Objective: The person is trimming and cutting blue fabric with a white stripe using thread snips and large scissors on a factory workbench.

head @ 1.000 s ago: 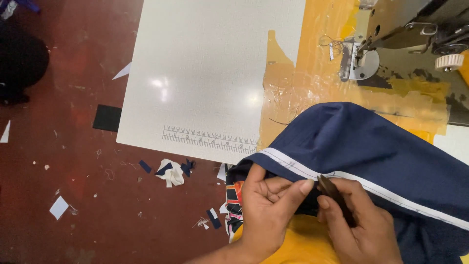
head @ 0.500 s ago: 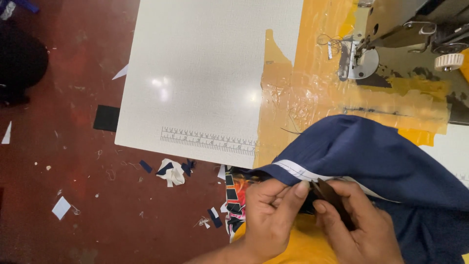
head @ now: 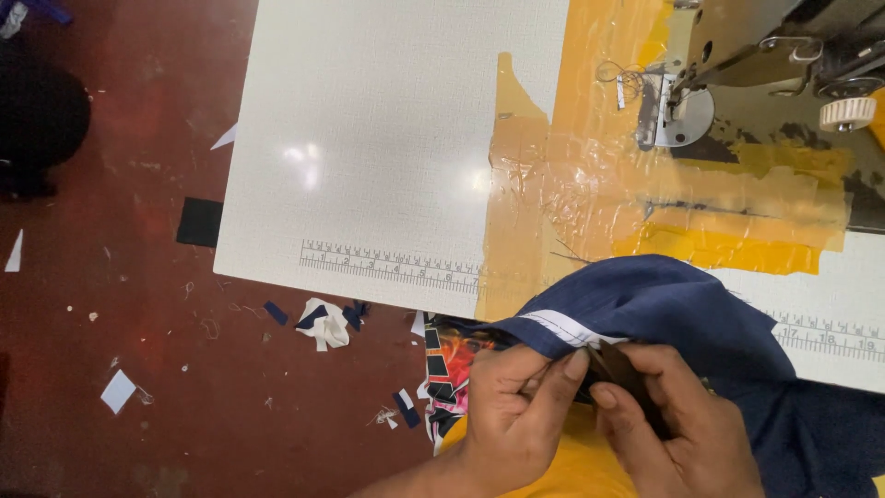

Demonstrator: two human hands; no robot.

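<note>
both hands, left hand (head: pixel 516 410) and right hand (head: pixel 668 433), were pinching the white-striped navy fabric (head: pixel 664 314) at the white table's (head: pixel 387 138) near edge, probably mid-trim

And here we are in a sewing workshop, no doubt about it. An industrial sewing machine (head: pixel 737 83) sits at the top right on a white work table (head: pixel 387 138), with a printed ruler strip (head: pixel 387 266) running along the near edge. Yellow tape (head: pixel 728 226) is patched over the surface near the needle. Down on the dark red floor (head: pixel 120 323), fabric scraps (head: pixel 324 321) in navy and white lie scattered, clear signs of cutting and stitching work.
</note>
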